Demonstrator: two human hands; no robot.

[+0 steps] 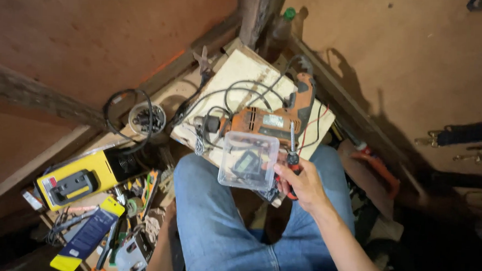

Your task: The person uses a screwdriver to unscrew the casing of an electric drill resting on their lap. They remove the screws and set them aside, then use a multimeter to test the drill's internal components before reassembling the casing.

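Head view: the person is sitting with blue-jeaned knees (216, 215) pointing toward a wooden corner, looking down over the lap.
Right hand: the right hand (298, 184) is grasping a clear plastic box (249, 160) by its right edge and is pinching a red-handled screwdriver (292, 157) against it, shaft pointing up.
Left hand: it is not showing anywhere in the picture.
Clear plastic box: it is hanging above the knees, just in front of the near edge of the pale wooden board (244, 70); dark small parts are lying inside, too blurred to name.
Wooden board: it is carrying an orange power drill (269, 120) near its near edge, with black cords (237, 92) looping across the middle.
Far corner: a bottle with a green cap (282, 26) is standing against the post.
Left of the knees: a yellow tool case (76, 180), a small tub of dark bits (147, 119) and scattered hand tools are lying on the floor.
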